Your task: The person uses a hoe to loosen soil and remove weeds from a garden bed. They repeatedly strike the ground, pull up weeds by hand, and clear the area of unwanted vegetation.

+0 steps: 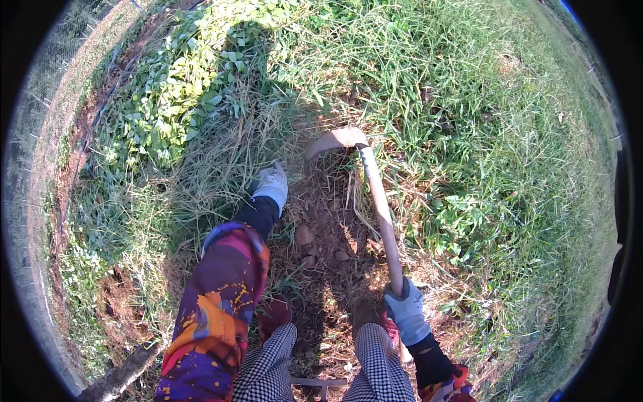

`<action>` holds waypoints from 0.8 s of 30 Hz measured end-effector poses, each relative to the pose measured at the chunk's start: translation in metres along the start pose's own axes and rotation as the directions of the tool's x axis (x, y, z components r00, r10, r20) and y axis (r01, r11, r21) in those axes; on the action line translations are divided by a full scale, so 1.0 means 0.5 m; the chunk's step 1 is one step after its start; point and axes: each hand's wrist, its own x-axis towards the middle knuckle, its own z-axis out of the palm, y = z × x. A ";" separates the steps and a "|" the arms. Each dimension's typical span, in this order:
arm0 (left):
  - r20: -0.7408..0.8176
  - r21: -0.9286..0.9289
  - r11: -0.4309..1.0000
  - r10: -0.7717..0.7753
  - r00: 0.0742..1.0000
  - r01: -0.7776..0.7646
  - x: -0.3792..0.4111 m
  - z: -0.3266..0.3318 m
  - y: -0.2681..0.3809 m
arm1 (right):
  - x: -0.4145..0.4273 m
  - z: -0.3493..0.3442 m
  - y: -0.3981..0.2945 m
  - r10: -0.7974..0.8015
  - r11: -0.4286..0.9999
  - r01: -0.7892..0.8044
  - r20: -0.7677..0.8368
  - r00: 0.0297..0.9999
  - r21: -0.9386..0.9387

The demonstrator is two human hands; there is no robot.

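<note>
My right hand [406, 305], in a light blue work glove, is closed around the wooden handle [384, 216] of a sickle. The sickle's curved, soil-dulled blade [339, 138] points left, just above cut grass and bare soil. My left hand [271, 182], in a pale glove, reaches down at the edge of a heap of loose grass [221, 151], left of the blade. Its fingers are partly hidden, so whether it holds any grass is not clear. Bare brown soil [326, 236] with a few stones lies between the two hands.
Tall green grass [482, 151] stands ahead and to the right. A broad-leaved plant patch [176, 95] grows at upper left. A branch [123, 372] lies at lower left. My dark red shoes [274, 316] are on the soil, with a metal bar [319, 382] between my legs. Netting shows far left.
</note>
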 end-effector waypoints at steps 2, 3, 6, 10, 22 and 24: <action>0.033 -0.027 0.996 0.086 0.996 -0.085 -0.003 0.005 0.046 | 0.022 -0.001 -0.005 -0.004 0.999 0.000 -0.086 0.996 -0.049; 0.063 -0.053 0.988 0.149 0.987 -0.145 -0.001 0.026 0.087 | 0.034 -0.002 0.000 0.011 0.996 -0.023 -0.136 0.991 -0.089; -0.083 0.036 0.996 0.083 0.993 -0.080 0.004 0.036 0.046 | 0.025 -0.004 -0.026 -0.062 0.968 0.046 -0.058 0.996 -0.245; 0.022 0.086 0.979 0.181 0.983 -0.182 -0.050 0.002 0.021 | -0.020 -0.005 0.100 0.030 0.984 -0.029 -0.001 1.000 -0.175; 0.077 -0.115 0.978 0.182 0.980 -0.173 -0.029 0.008 0.018 | 0.020 -0.023 -0.027 0.064 0.998 -0.065 -0.015 0.998 -0.023; 0.120 -0.152 0.974 0.185 0.975 -0.166 -0.022 0.030 0.015 | -0.051 -0.021 0.064 -0.038 0.974 0.035 -0.007 0.999 -0.225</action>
